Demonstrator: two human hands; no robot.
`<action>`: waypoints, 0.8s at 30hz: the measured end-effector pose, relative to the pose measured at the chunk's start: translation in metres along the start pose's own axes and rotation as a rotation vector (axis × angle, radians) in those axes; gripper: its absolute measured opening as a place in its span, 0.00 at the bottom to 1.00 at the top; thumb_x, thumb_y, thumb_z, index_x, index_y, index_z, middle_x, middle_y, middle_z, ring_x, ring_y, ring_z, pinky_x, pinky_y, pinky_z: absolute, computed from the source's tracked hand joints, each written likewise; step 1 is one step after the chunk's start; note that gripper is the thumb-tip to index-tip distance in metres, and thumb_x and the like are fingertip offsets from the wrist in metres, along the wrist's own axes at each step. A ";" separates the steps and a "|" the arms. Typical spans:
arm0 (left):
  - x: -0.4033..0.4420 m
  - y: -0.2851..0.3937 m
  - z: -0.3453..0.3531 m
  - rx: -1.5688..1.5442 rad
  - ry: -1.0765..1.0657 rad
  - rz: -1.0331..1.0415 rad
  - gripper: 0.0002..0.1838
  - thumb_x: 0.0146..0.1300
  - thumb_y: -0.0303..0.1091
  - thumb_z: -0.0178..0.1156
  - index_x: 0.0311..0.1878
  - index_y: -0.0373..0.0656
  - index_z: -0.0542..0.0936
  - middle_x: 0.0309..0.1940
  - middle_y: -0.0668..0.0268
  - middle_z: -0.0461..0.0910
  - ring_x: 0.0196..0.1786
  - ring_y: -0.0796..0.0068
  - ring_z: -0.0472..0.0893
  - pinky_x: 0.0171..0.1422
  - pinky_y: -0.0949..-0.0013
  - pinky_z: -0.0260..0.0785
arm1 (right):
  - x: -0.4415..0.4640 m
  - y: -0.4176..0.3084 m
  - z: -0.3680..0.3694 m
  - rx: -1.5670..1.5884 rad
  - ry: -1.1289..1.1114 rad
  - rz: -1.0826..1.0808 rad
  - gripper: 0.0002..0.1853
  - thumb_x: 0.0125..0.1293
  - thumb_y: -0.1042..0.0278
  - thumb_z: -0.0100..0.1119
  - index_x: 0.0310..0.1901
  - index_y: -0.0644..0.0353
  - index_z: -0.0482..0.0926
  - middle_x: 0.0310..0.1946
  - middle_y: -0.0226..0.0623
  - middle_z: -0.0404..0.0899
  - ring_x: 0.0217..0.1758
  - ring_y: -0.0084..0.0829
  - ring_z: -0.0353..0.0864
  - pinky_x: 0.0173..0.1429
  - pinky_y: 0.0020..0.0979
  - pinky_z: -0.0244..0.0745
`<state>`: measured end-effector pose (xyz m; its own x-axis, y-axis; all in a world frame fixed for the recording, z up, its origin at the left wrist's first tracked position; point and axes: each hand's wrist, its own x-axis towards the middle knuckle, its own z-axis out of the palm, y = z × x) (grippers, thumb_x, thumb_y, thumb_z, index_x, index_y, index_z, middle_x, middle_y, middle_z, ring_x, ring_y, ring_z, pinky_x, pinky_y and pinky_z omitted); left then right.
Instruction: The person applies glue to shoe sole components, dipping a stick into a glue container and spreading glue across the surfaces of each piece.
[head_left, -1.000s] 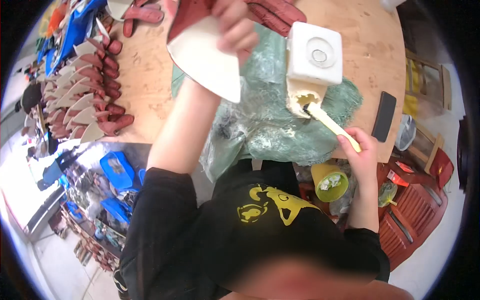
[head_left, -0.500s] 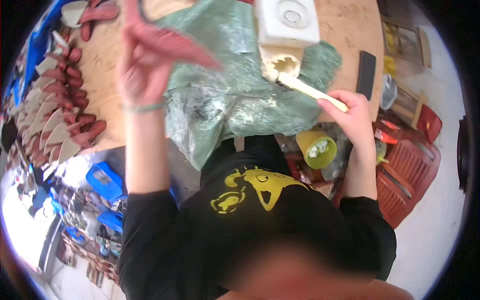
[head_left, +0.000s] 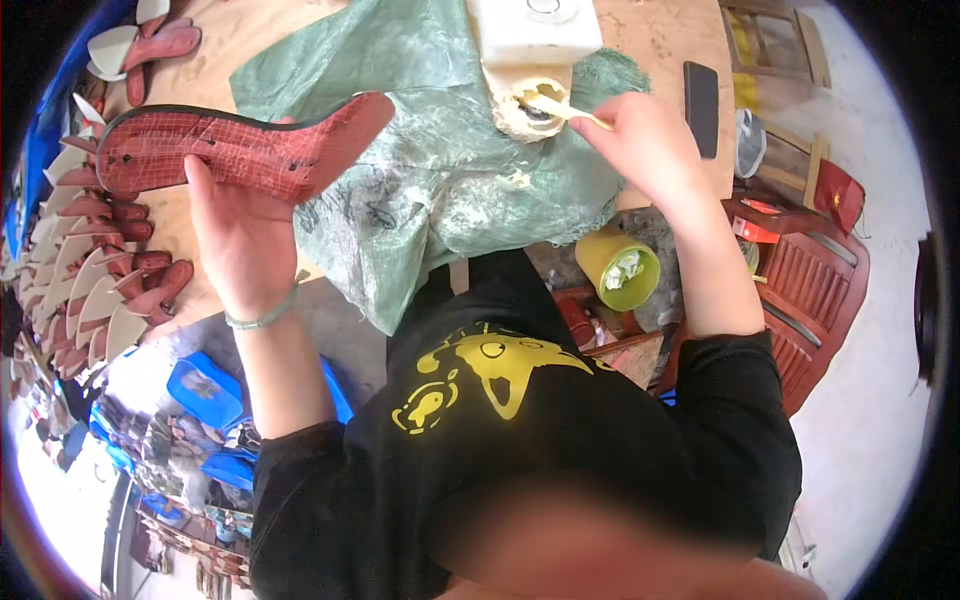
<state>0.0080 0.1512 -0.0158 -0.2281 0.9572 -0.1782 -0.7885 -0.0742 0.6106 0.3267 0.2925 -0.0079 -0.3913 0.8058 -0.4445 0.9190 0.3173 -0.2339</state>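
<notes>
My left hand (head_left: 243, 235) holds up a red shoe sole (head_left: 215, 150) with a grid-like pattern, dark edging and small dark spots. The thumb lies on its face, while the other fingers are mostly hidden behind it. My right hand (head_left: 645, 140) grips the pale handle of a brush (head_left: 578, 113). The brush's far end is inside the crusted opening of a cream-coloured container (head_left: 513, 122), so its tip is hidden. Under the container and both hands spreads a crumpled green plastic sheet (head_left: 430, 140).
Rows of red sandal parts with beige pieces (head_left: 85, 290) line the wooden table's left side. A black phone (head_left: 701, 110) lies at the right edge. Below are a yellow bin (head_left: 612, 268) with white scraps and a reddish-brown slatted chair (head_left: 815, 300).
The shoe sole has turned from a blurred, steep pose to lie broadly facing me, lower and further left. My right hand has moved toward the container, and the brush now reaches into its opening.
</notes>
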 end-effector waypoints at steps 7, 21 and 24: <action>-0.003 0.010 0.010 0.358 0.295 0.127 0.15 0.74 0.36 0.49 0.54 0.37 0.75 0.49 0.60 0.80 0.52 0.64 0.80 0.60 0.56 0.71 | -0.033 -0.005 -0.018 -0.037 -0.006 0.066 0.18 0.62 0.51 0.59 0.36 0.60 0.84 0.23 0.48 0.79 0.31 0.49 0.80 0.37 0.43 0.72; -0.005 -0.003 0.017 0.277 0.238 -0.151 0.11 0.70 0.33 0.55 0.48 0.37 0.79 0.43 0.59 0.84 0.44 0.66 0.85 0.43 0.64 0.81 | -0.065 0.016 0.021 0.288 0.116 0.130 0.15 0.66 0.56 0.58 0.44 0.58 0.84 0.28 0.46 0.80 0.32 0.41 0.80 0.39 0.36 0.72; -0.006 -0.008 0.021 0.335 0.251 -0.137 0.11 0.69 0.33 0.55 0.47 0.36 0.79 0.42 0.58 0.84 0.43 0.65 0.85 0.43 0.63 0.82 | -0.070 0.028 0.032 0.328 0.174 0.095 0.15 0.66 0.55 0.58 0.45 0.57 0.84 0.24 0.42 0.80 0.29 0.39 0.79 0.36 0.35 0.71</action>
<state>0.0275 0.1518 -0.0033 -0.2982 0.8514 -0.4315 -0.6016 0.1834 0.7775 0.3789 0.2290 -0.0106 -0.2651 0.9056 -0.3311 0.8758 0.0824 -0.4756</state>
